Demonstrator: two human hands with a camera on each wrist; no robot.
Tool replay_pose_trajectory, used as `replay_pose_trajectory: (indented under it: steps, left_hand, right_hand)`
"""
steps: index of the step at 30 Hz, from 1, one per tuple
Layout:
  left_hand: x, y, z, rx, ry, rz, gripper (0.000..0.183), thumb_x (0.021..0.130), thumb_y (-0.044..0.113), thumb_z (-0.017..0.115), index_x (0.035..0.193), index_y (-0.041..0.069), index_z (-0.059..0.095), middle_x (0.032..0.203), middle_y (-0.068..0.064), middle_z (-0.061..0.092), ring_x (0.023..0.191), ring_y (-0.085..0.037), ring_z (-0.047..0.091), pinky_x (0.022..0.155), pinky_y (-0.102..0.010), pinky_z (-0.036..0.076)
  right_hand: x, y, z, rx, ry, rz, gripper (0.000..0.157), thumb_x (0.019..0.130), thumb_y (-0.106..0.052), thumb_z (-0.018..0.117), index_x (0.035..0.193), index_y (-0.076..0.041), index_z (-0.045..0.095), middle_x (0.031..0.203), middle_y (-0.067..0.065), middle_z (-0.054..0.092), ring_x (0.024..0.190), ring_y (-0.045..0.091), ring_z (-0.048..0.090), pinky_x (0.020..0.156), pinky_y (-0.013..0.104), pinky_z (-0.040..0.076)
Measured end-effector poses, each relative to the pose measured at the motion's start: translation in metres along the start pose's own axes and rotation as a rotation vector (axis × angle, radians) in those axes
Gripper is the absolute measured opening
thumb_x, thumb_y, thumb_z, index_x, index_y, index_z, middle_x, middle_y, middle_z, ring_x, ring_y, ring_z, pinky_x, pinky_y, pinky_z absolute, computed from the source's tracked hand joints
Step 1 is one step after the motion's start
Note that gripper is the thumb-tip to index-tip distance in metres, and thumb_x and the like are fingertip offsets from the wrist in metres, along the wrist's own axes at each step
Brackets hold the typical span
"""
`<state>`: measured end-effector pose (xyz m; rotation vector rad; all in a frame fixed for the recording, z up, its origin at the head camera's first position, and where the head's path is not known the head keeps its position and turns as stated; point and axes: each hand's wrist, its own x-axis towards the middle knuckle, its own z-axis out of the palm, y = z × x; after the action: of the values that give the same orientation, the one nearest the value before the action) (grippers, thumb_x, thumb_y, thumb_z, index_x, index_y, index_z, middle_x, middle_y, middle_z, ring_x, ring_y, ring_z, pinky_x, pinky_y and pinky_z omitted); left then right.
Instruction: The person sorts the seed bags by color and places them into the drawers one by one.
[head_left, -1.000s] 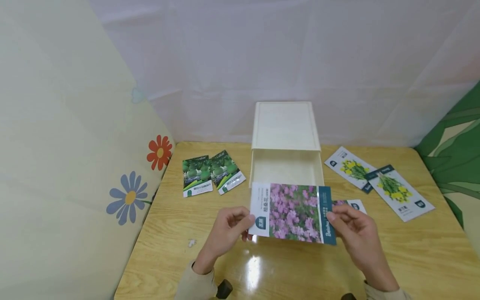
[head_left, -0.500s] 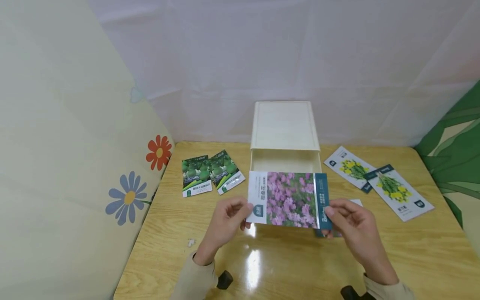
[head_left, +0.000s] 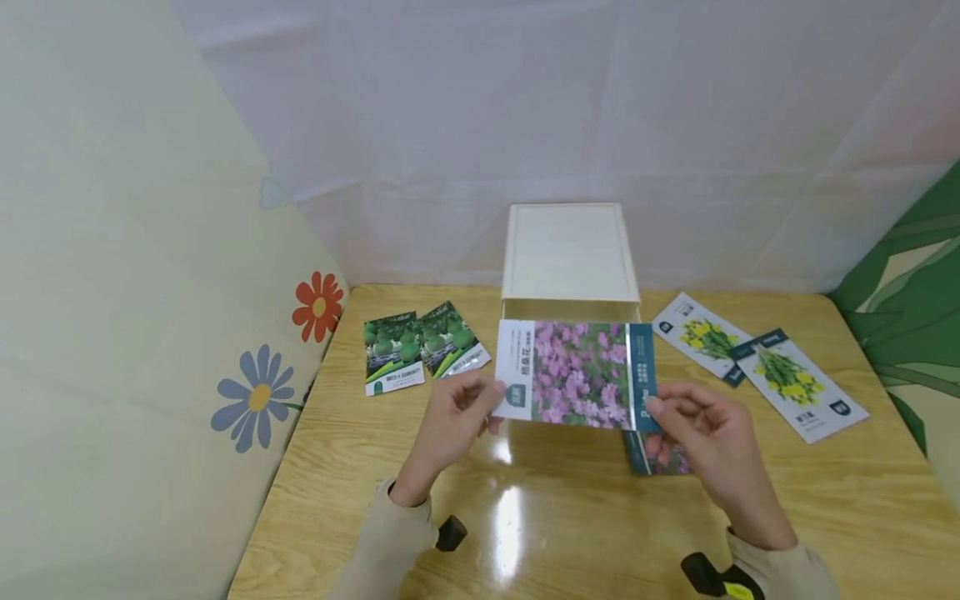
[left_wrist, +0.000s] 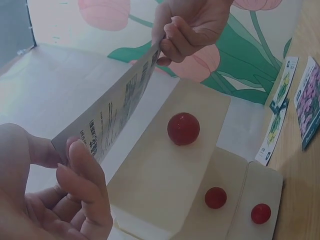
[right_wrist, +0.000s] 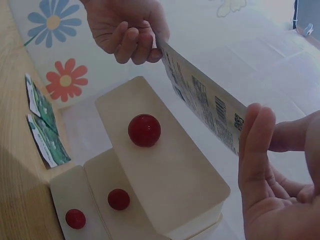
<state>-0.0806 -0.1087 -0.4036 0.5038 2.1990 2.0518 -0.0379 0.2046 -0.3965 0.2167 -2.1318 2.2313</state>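
A seed packet with pink flowers (head_left: pixel 579 372) is held flat between both hands, face up, over the front of the pulled-out top drawer (left_wrist: pixel 155 165). My left hand (head_left: pixel 452 421) pinches its white end between thumb and fingers. At the dark green end, my right hand (head_left: pixel 708 454) pinches it the same way. The printed back of the packet (right_wrist: pixel 205 95) shows in the right wrist view. Most of the drawer's inside is hidden by the packet in the head view. The drawer belongs to a white drawer unit (head_left: pixel 570 252) with red round knobs.
Another pink flower packet (head_left: pixel 639 455) lies on the table (head_left: pixel 315 517), partly behind my right hand. Two green packets (head_left: pixel 393 350) lie at the left, and two overlapping yellow-flower packets (head_left: pixel 798 385) at the right. A cloth backdrop (head_left: pixel 450 125) hangs behind.
Both hands have carried the pink flower packet forward, away from the person. It now covers more of the open drawer, and more of the packet on the table shows below it.
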Motion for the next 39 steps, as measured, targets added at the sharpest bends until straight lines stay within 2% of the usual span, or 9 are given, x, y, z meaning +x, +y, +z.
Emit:
replay_pose_trajectory:
  steps: [6, 10, 13, 21, 26, 33, 39]
  left_hand:
    - [0.008, 0.002, -0.002, -0.006, -0.003, 0.015, 0.018, 0.101, 0.011, 0.058, 0.093, -0.002, 0.066, 0.076, -0.024, 0.066, 0.052, -0.026, 0.057, 0.044, -0.023, 0.046]
    - [0.011, 0.003, -0.003, 0.004, -0.007, 0.016, 0.016, 0.1, 0.012, 0.058, 0.096, -0.002, 0.065, 0.082, -0.023, 0.066, 0.053, -0.018, 0.057, 0.048, -0.024, 0.05]
    - [0.013, 0.004, -0.004, 0.005, -0.007, 0.009, 0.016, 0.1, 0.012, 0.059, 0.097, -0.002, 0.064, 0.081, -0.023, 0.063, 0.055, -0.012, 0.056, 0.051, -0.025, 0.052]
    - [0.018, 0.004, -0.006, 0.017, -0.02, 0.016, 0.015, 0.099, 0.012, 0.059, 0.095, -0.002, 0.063, 0.073, -0.008, 0.057, 0.053, -0.012, 0.051, 0.051, -0.023, 0.049]
    - [0.018, 0.002, -0.005, 0.01, -0.02, 0.006, 0.016, 0.099, 0.014, 0.06, 0.095, -0.001, 0.064, 0.071, -0.009, 0.056, 0.052, -0.012, 0.049, 0.05, -0.022, 0.046]
    - [0.019, -0.001, -0.006, 0.039, 0.006, -0.021, 0.018, 0.1, 0.017, 0.059, 0.095, 0.0, 0.065, 0.066, -0.006, 0.054, 0.052, -0.011, 0.048, 0.047, -0.021, 0.04]
    - [0.022, -0.004, -0.007, 0.053, 0.013, -0.023, 0.02, 0.1, 0.019, 0.059, 0.095, 0.001, 0.066, 0.064, -0.004, 0.053, 0.052, -0.014, 0.048, 0.047, -0.021, 0.038]
  right_hand:
    - [0.01, -0.002, 0.0, 0.02, 0.013, 0.0, 0.012, 0.098, 0.0, 0.06, 0.107, 0.007, 0.063, 0.078, 0.005, 0.073, 0.055, 0.013, 0.068, 0.045, 0.029, 0.055]
    - [0.015, -0.003, 0.001, 0.048, 0.024, -0.003, 0.012, 0.097, 0.001, 0.06, 0.106, 0.008, 0.063, 0.078, 0.006, 0.073, 0.055, 0.016, 0.067, 0.045, 0.028, 0.055]
    - [0.019, -0.002, 0.001, 0.051, 0.035, -0.007, 0.012, 0.097, 0.001, 0.06, 0.106, 0.008, 0.064, 0.078, 0.006, 0.073, 0.054, 0.017, 0.066, 0.045, 0.027, 0.054]
    - [0.028, -0.002, -0.001, 0.054, 0.046, 0.045, 0.02, 0.098, -0.008, 0.062, 0.107, 0.01, 0.061, 0.079, 0.007, 0.075, 0.053, 0.015, 0.065, 0.044, 0.026, 0.052]
    - [0.031, 0.0, -0.002, 0.042, 0.043, 0.062, 0.02, 0.098, -0.01, 0.062, 0.107, 0.008, 0.062, 0.08, 0.006, 0.075, 0.056, 0.015, 0.066, 0.046, 0.024, 0.053]
    - [0.033, 0.001, -0.003, 0.029, -0.005, 0.091, 0.021, 0.099, -0.011, 0.061, 0.112, 0.006, 0.063, 0.081, 0.006, 0.075, 0.062, 0.015, 0.067, 0.05, 0.026, 0.056]
    - [0.033, 0.002, -0.005, 0.07, -0.086, 0.065, 0.026, 0.101, -0.005, 0.056, 0.125, 0.006, 0.056, 0.087, 0.005, 0.074, 0.066, 0.015, 0.068, 0.052, 0.026, 0.056]
